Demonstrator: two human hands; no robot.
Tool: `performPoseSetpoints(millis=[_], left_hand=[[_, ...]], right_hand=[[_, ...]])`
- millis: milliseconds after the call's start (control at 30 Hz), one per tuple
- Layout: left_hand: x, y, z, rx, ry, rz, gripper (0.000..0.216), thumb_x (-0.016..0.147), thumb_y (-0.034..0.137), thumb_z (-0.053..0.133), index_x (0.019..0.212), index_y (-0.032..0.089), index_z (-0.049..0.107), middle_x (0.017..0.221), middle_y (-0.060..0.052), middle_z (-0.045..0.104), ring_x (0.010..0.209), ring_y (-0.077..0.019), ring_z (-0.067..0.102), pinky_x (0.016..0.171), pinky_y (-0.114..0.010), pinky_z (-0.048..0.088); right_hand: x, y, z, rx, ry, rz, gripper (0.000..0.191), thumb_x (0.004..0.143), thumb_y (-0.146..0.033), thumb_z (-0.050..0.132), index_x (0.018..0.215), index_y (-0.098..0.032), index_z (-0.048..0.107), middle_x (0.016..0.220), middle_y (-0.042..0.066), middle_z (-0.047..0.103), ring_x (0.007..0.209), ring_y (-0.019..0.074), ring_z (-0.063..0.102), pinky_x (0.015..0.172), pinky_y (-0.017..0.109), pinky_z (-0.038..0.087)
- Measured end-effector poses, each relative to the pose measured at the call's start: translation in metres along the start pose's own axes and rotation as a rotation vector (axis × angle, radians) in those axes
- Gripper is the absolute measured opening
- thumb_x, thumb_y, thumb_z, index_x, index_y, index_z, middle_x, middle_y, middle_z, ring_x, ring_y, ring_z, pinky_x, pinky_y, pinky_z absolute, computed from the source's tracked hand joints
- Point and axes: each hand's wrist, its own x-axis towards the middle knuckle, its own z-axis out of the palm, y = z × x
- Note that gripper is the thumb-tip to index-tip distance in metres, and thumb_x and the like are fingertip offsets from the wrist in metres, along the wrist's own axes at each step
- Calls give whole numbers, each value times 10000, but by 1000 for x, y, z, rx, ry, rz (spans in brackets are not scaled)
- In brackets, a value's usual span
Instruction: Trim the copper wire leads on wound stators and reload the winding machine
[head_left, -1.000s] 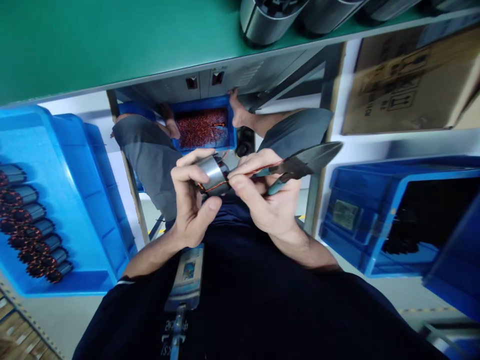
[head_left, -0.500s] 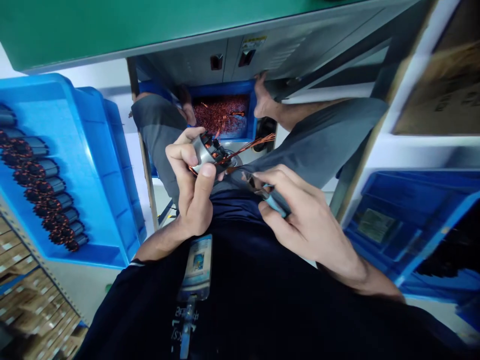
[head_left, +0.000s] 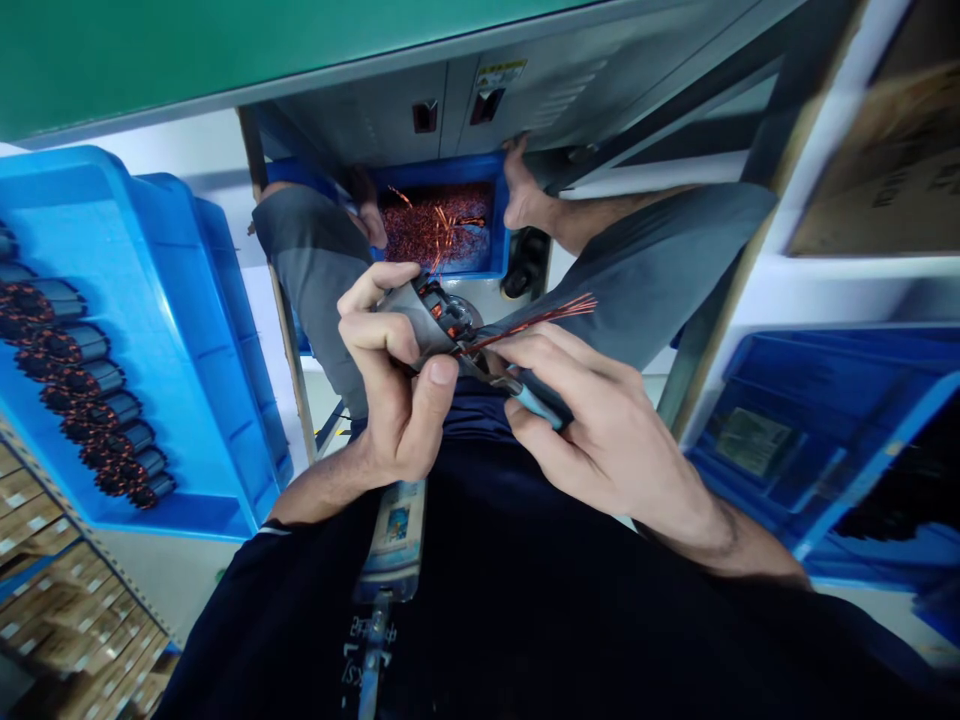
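Observation:
My left hand [head_left: 390, 385] is wrapped round a small metal motor stator [head_left: 427, 315] with copper windings, held over my lap. A bundle of loose copper wire ends [head_left: 544, 318] sticks out of it to the right. My right hand [head_left: 592, 420] is closed on a pair of cutters with light blue handles [head_left: 529, 395], its jaws at the stator's end where the wires come out. Beyond my knees, on the floor between my feet, a blue bin [head_left: 442, 225] holds copper wire scraps.
A blue tray [head_left: 150, 330] on my left holds a row of several wound stators [head_left: 75, 400]. More blue crates [head_left: 825, 440] stand on my right, cardboard boxes [head_left: 885, 170] behind them. A green bench top [head_left: 225, 50] runs across the top, a grey cabinet under it.
The view shifted from the bench top down to my lap. My right hand dropped away, then brought the cutters back to the stator. A bundle of copper wires now sticks out.

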Motion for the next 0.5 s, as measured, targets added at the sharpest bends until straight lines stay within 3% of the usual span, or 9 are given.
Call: performPoseSetpoints(millis=[100, 200, 300, 433, 500], left_hand=[[-3, 2, 14, -70, 207, 54, 336, 1216, 659, 506, 1210, 323, 517, 1616, -99, 616, 1662, -463, 527, 1245, -940, 486], [-3, -1, 19, -182, 200, 50, 400, 1168, 710, 599, 1184, 317, 523, 1607, -106, 602, 1660, -479, 507, 1271, -910, 460], [-1, -2, 17, -215, 217, 54, 352, 1168, 650, 640, 1163, 314, 535, 1556, -83, 609, 1606, -435, 549, 1307, -845, 454], [2, -6, 17, -137, 255, 48, 336, 1181, 623, 637, 1143, 306, 533, 1515, -86, 610, 1569, -391, 564, 1317, -762, 475], [7, -19, 22, -100, 261, 31, 346, 1194, 632, 615, 1152, 301, 519, 1532, -100, 582, 1559, -361, 557, 1318, -703, 488]], right_hand=[[1, -2, -1, -26, 3, 6, 601, 1030, -104, 623, 1590, -303, 708, 1332, 86, 822, 1215, 309, 801, 1093, 459, 696], [3, -3, 0, -51, 13, 0, 531, 1056, -111, 623, 1537, -302, 739, 1310, 83, 838, 1173, 296, 820, 1073, 439, 710], [5, 1, 3, -48, 37, -8, 426, 1099, -154, 643, 1471, -315, 774, 1293, 64, 862, 1132, 275, 840, 1055, 412, 715], [16, 19, 13, 0, 89, 3, 189, 1152, -378, 739, 1300, -305, 831, 1201, 47, 885, 1055, 261, 846, 971, 373, 693], [29, 37, 21, 35, 97, 22, 257, 1182, -487, 700, 1192, -271, 839, 1101, 41, 872, 963, 236, 816, 908, 345, 647]])
